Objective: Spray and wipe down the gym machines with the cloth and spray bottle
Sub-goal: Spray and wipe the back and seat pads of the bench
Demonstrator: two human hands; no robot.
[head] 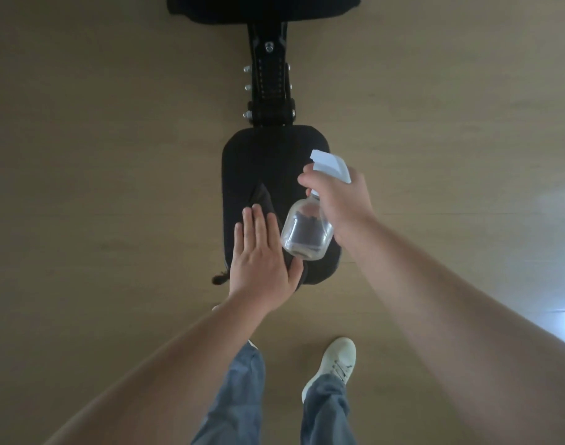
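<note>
Left fingers (255, 226) lying straight and together, left hand (261, 255) pressing the dark cloth (263, 195) flat on the black padded surface (268, 155), near its near edge. Cloth's long axis running toward the far edge, its tip showing beyond the fingertips. Right hand (342, 200) gripping the spray bottle (306, 232) at the neck, forefinger curling by the trigger, hovering over the right edge, nozzle facing the bare far half. Likely next stroke: pushing away, left hand nearer.

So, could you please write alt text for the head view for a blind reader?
Seen from above, a person's left hand presses a dark cloth flat on a black padded gym seat while the right hand grips a clear spray bottle over it. A wooden floor, jeans and a white shoe show below.
</note>
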